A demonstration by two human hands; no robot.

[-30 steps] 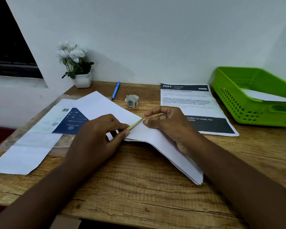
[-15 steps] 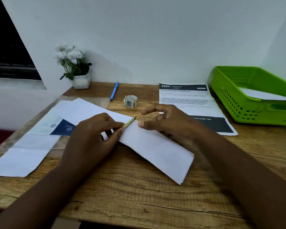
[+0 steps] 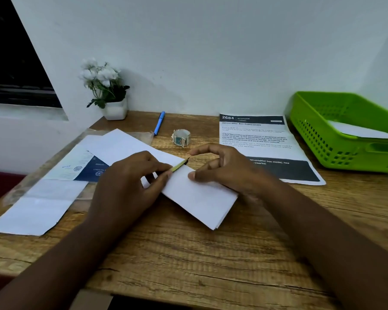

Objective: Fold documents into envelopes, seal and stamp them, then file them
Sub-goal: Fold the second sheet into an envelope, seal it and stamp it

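A small home desk corner is showing here: a wooden table (image 3: 188,260) pushed against a plain white wall, a potted white flower (image 3: 106,90) sitting by a dark window (image 3: 14,70), a green filing basket (image 3: 345,130) waiting.

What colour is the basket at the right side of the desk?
Bright green; the basket shows clearly in the head view.

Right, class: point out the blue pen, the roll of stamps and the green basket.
blue pen (image 3: 159,123): head view, middle of its barrel.
roll of stamps (image 3: 181,137): head view, front of the roll.
green basket (image 3: 318,139): head view, perforated front wall.
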